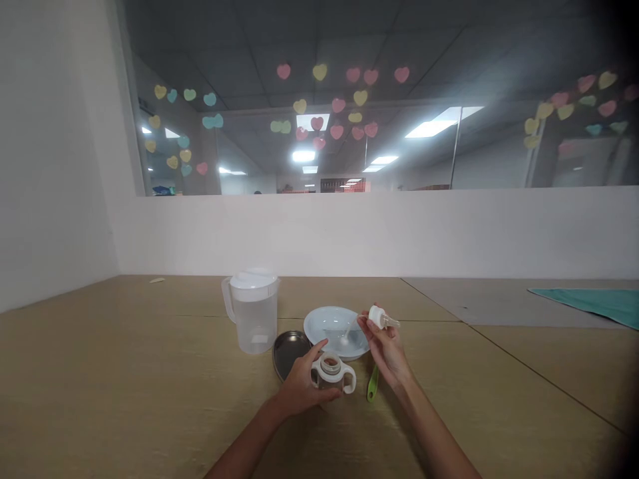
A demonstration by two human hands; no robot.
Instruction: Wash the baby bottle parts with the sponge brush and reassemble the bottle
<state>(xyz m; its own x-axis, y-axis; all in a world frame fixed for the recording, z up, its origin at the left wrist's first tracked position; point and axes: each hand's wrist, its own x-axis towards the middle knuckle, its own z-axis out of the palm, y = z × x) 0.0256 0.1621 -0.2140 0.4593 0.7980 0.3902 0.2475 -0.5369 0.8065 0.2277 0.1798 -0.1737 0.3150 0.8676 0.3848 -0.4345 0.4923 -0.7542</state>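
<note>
My left hand (303, 387) is wrapped round a small open bottle (330, 378) with white side handles, its mouth facing up. To the right and higher, my right hand (387, 349) holds a white cap with a clear nipple (383, 318), tilted to the right; a thin straw with a white end slants down from it over the bowl. Behind the hands sits a pale bowl (319, 320). A green handle (372, 386) lies beneath my right hand. Left of the bowl is a round dark metal tray (287, 352), partly hidden by my left hand.
A clear lidded pitcher (255, 319) with a handle stands behind the metal tray at the left. A teal cloth (599, 303) lies at the far right of the table (174, 386). A white wall (349, 233) with a window above borders the table's back.
</note>
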